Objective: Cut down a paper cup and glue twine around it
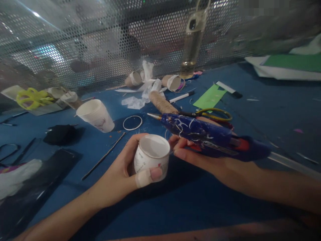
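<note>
1. The small white paper cup (pixel 151 157) sits low in the centre of the view, upright and mouth up, raised off the blue table (pixel 175 204).
2. The left hand (pixel 120 175) wraps the cup from 8 o'clock, fingers closed round its wall and a bandaged thumb pressed on the front.
3. The right hand (pixel 198 156) comes in from 3 o'clock, fingers closed under the blue hot-glue gun (pixel 205 135); one fingertip touches the cup's rim.
4. The gun's metal nozzle points toward 10 o'clock, just above and beyond the cup.
5. Risk, as a judgement: the nozzle lies near the left fingers, so a slip could burn skin or drip glue on the cup wall; a tight squeeze could dent the thin cup.
6. At 10 o'clock a second white paper cup (pixel 95 115) lies tilted; at 12 a white ring (pixel 132 123) and a twine-wrapped tube (pixel 162 102); at 2 yellow-handled scissors (pixel 215 113).
7. Open table lies from 5 to 7 o'clock; the perforated metal screen (pixel 100 43) closes off 12.
</note>
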A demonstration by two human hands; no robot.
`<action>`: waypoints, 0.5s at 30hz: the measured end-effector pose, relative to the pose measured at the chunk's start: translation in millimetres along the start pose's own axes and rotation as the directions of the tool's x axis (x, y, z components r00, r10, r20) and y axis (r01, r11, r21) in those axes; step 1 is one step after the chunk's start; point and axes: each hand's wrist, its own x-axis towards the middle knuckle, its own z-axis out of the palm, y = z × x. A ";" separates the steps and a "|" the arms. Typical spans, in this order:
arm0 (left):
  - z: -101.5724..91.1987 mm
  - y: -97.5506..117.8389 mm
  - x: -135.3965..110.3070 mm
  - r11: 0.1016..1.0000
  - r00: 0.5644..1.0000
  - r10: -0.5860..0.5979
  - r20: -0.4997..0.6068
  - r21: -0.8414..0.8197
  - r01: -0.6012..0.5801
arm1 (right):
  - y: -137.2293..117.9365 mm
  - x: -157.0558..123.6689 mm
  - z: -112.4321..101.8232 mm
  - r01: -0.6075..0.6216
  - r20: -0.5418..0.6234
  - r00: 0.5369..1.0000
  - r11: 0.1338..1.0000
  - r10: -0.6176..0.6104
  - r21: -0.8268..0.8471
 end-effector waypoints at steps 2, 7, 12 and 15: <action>-2.3 -2.2 0.3 1.000 1.000 0.016 0.018 0.009 -0.016 | -0.2 0.2 -1.0 0.015 0.003 1.000 1.000 -0.015 -0.021; -8.1 -7.7 1.7 0.999 0.995 0.049 0.092 0.010 -0.050 | 2.7 -1.8 -4.1 0.006 0.030 1.000 0.996 -0.003 -0.089; -8.5 -8.2 2.4 0.999 0.991 0.049 0.123 -0.025 -0.046 | 7.8 -5.4 -7.9 -0.033 0.054 0.998 0.995 0.038 -0.090; -8.8 -7.1 2.3 0.999 0.986 0.043 0.159 -0.031 -0.039 | 5.5 -4.4 -8.0 -0.034 0.063 0.997 0.995 0.040 -0.092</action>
